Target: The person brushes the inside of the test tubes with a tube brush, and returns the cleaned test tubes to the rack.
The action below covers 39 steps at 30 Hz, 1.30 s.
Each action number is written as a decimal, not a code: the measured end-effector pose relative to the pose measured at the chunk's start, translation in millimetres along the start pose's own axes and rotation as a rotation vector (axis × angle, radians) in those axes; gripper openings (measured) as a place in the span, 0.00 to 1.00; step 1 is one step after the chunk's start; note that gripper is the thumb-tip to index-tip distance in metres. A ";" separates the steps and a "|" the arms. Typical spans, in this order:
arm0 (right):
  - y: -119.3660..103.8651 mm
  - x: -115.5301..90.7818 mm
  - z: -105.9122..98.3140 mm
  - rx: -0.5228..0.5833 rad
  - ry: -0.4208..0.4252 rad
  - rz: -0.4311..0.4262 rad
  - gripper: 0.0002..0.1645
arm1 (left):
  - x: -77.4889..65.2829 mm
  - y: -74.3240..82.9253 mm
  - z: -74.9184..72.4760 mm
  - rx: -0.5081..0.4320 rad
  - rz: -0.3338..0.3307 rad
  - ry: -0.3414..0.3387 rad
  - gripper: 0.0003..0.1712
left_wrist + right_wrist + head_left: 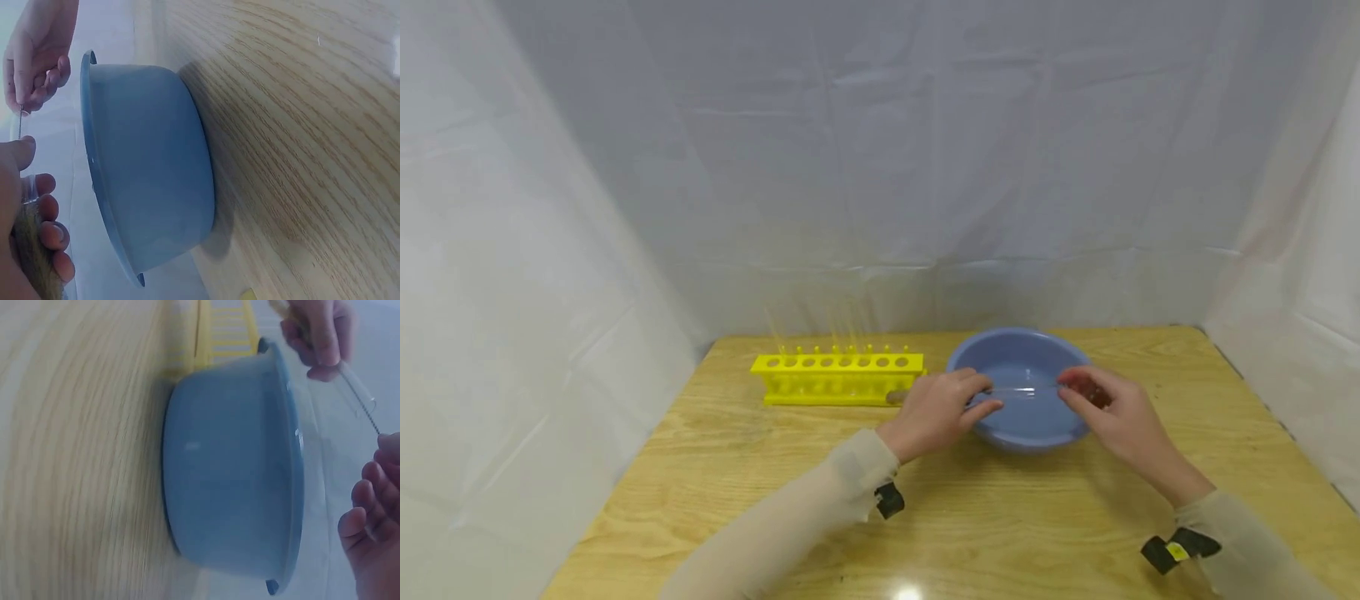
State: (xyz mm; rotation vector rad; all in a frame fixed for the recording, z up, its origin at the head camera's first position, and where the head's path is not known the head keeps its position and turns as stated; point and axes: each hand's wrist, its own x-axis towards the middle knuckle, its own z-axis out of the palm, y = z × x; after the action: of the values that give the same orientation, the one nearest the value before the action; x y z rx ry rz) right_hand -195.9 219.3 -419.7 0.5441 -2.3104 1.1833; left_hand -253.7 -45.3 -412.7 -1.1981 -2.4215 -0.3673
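Over the blue basin [1011,433], my left hand [934,408] grips a clear glass test tube [1018,390] that lies roughly level. The tube's mouth faces my right hand [1123,417]. Inside the tube runs a test tube brush, its twisted wire [367,414] coming out of the mouth in the right wrist view. My right thumb and fingertips pinch the end of that wire. In the left wrist view the brush's brownish bristles [34,247] show at the left palm, partly hidden by the curled fingers.
A yellow test tube rack [838,383] stands left of the basin, with several clear tubes [848,333] upright in it or on its pegs. Both stand on a wooden table [1000,517]. White sheeting [880,167] hangs behind and at both sides.
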 end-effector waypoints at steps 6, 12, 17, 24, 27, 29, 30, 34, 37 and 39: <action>7.4 1.5 0.4 -0.055 0.051 -0.220 0.18 | -0.3 2.0 -0.3 -0.032 -0.003 -0.022 0.17; 3.3 1.4 2.4 -0.026 0.046 -0.275 0.19 | -1.5 3.1 -0.1 -0.023 0.006 -0.017 0.16; 0.1 0.3 2.9 -0.011 -0.005 -0.241 0.17 | -3.3 3.2 1.4 -0.018 0.027 0.001 0.16; -7.0 -1.2 1.0 0.072 -0.059 -0.035 0.09 | -2.7 4.1 1.1 0.028 0.061 0.043 0.16; -9.9 0.5 -2.0 0.206 -0.126 0.130 0.12 | -2.3 4.5 2.2 0.083 0.090 0.081 0.15; -11.8 3.4 -4.9 0.330 -0.184 0.260 0.17 | -2.2 4.7 3.6 0.121 0.114 0.107 0.15; -12.1 5.2 -6.4 0.406 -0.218 0.330 0.20 | -2.2 4.8 4.2 0.144 0.127 0.119 0.15; -11.8 13.4 -10.5 0.659 -0.325 0.569 0.24 | -2.6 5.5 5.3 0.216 0.160 0.149 0.16; -11.0 15.8 -11.0 0.726 -0.351 0.635 0.25 | -2.6 6.2 4.1 0.223 0.149 0.132 0.16; -10.8 14.3 -9.8 0.650 -0.333 0.589 0.23 | -2.4 6.5 2.4 0.195 0.110 0.098 0.17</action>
State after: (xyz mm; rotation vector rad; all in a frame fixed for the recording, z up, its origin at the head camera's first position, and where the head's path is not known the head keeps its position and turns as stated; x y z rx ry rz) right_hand -199.2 219.8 -399.5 0.2790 -2.4050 2.3172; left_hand -247.7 -42.1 -415.6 -1.1916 -2.2387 -0.1486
